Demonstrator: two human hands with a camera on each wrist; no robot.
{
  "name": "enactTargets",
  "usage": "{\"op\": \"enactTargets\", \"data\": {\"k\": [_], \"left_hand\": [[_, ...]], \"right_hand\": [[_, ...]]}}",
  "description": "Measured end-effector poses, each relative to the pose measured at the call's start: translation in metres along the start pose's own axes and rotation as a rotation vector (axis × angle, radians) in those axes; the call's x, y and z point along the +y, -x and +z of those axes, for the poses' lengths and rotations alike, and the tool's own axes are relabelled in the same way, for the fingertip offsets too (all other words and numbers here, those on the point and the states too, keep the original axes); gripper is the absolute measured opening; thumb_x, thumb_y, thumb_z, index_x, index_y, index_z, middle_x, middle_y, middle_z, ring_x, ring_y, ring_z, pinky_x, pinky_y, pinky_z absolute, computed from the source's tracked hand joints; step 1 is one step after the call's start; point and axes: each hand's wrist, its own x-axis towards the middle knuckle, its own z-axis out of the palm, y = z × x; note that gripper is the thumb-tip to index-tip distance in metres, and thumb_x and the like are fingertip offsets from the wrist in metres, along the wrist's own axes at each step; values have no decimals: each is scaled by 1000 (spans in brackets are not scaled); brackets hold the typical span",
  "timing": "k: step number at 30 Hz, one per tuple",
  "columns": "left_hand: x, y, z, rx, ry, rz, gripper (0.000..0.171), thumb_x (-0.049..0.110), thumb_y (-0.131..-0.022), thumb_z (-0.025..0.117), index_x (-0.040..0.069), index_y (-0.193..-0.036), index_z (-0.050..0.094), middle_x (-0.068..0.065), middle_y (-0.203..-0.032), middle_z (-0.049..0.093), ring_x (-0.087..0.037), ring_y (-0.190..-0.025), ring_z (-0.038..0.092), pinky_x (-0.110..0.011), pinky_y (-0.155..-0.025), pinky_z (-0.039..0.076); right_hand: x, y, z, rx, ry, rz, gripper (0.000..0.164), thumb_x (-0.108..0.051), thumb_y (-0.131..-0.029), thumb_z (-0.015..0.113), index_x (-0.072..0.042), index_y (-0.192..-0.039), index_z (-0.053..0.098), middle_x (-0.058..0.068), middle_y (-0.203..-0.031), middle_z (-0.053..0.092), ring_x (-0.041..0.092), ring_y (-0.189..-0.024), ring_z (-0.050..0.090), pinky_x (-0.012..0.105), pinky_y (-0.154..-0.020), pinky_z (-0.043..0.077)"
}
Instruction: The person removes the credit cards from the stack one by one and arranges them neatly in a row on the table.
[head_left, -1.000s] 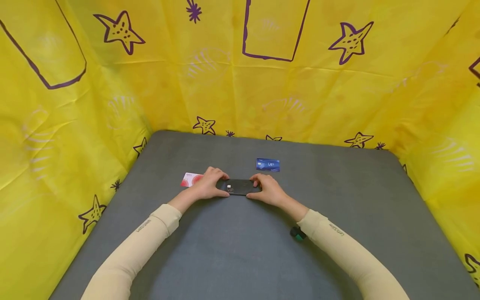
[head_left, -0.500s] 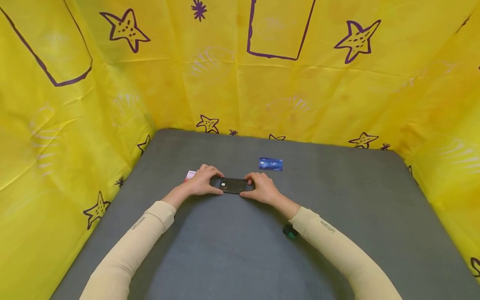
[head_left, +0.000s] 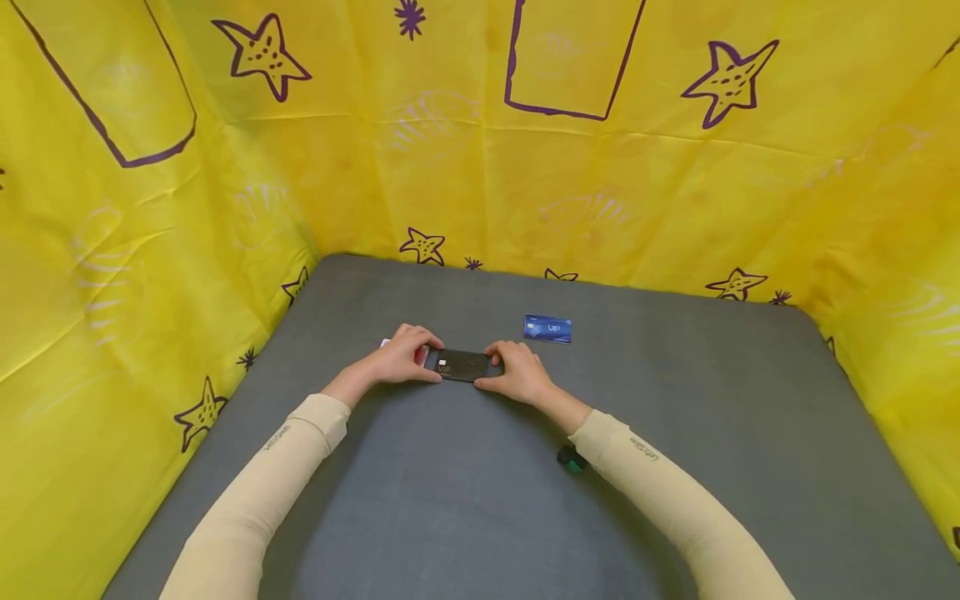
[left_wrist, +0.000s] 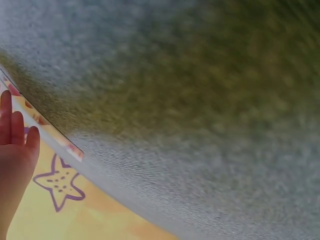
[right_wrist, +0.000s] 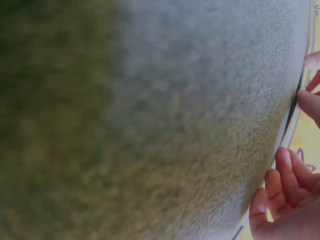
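In the head view both hands hold a black bank-style card (head_left: pixel 462 365) with a light chip and "VIP" on it. My left hand (head_left: pixel 393 357) has thumb and fingers at the card's left end; my right hand (head_left: pixel 521 372) grips the right end the same way. Partly covered by the left hand, a white and red card (head_left: pixel 422 357) lies just left of the black one. A blue "VIP" card (head_left: pixel 547 328) rests farther back, right of the hands. In the right wrist view only the dark edge of the black card (right_wrist: pixel 290 120) shows between the two hands.
The grey table (head_left: pixel 465 483) spreads under both forearms. Yellow cloth (head_left: pixel 510 183) with starfish drawings hangs along the back and sides. A small black and green device (head_left: pixel 572 460) sits by the right sleeve cuff.
Both hands have shifted left with the black card, bringing it beside the white and red card, now mostly covered by the left hand. The blue card stays put; the head view has shifted slightly.
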Motion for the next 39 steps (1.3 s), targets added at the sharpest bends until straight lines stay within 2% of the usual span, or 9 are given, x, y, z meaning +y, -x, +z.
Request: {"op": "enactTargets", "data": {"k": [11, 31, 39], "left_hand": [[-8, 1, -3, -6, 24, -43, 54, 34, -76, 83, 9, -120, 64, -10, -120, 57, -30, -113, 38, -43, -92, 36], [-13, 4, -7, -7, 55, -44, 55, 34, -76, 83, 8, -120, 64, -10, -118, 56, -30, -110, 38, -42, -88, 36], [-14, 5, -7, 1, 54, -22, 54, 32, -76, 84, 7, -120, 64, -10, -119, 57, -30, -109, 39, -41, -88, 35]], "right_hand": [[-5, -6, 2, -8, -4, 19, 53, -41, -77, 81, -11, -118, 64, -4, -92, 59, 19, -91, 51, 40, -81, 40], [-8, -8, 6, 11, 22, 13, 51, -41, -76, 81, -13, -116, 66, -3, -91, 58, 19, -91, 51, 41, -80, 40], [-8, -7, 6, 19, 34, 14, 52, -43, -76, 81, -13, -116, 67, -3, -92, 58, 19, -91, 52, 42, -79, 40]]}}
